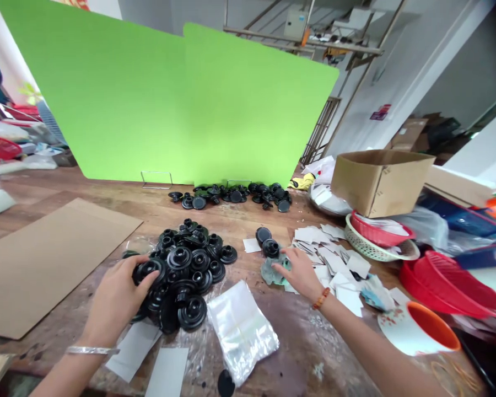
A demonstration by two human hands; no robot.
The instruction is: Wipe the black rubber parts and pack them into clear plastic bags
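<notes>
My left hand (122,284) is closed at the near left edge of a heaped pile of black knobs (198,259), with thumb and fingers around one black knob (149,270). They are round and stepped, with a raised hub in the middle, much like pot-lid knobs. To the right, my right hand (300,271) has its thumb and forefinger apart beside another black knob (271,248). Just behind that one leans a second, flat-faced knob (263,235). Under my right fingers lies a crumpled greenish piece (273,271). Between my hands is a stack of clear plastic bags (243,331).
White cards (333,259) lie scattered on the right, near a red basket (450,286), a cardboard box (382,182) and an orange-lined tub (421,328). More black knobs (235,196) line the foot of a green board (248,110). A cardboard sheet (53,264) lies left.
</notes>
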